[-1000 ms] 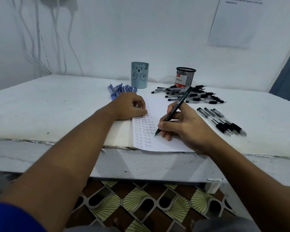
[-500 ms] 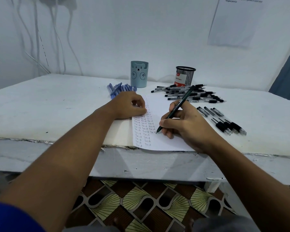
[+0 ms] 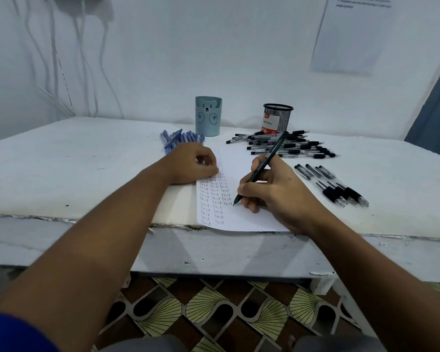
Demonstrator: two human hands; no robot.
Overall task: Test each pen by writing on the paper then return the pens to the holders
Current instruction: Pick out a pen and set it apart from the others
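A white sheet of paper [image 3: 241, 163] lies at the table's near edge, with columns of the word "Test" down its left side. My right hand [image 3: 277, 191] grips a dark green pen [image 3: 262, 166], whose tip touches the paper just right of the third column. My left hand [image 3: 193, 165], fingers curled, rests on the paper's upper left corner. Behind stand a light blue bear holder [image 3: 208, 116] and a black mesh holder [image 3: 277, 118]. Blue pens [image 3: 179, 138] lie beside the bear holder. Black pens [image 3: 290, 146] are piled before the mesh holder.
Several more black pens [image 3: 333, 185] lie in a row right of my right hand. The white table's front edge [image 3: 87, 219] is chipped. Cables [image 3: 54, 59] hang on the wall at the back left. A patterned floor [image 3: 214, 313] shows below.
My right hand has kept writing: the pen tip has shifted slightly right along the line, and another "Test" now ends the third column. My left hand has stayed put.
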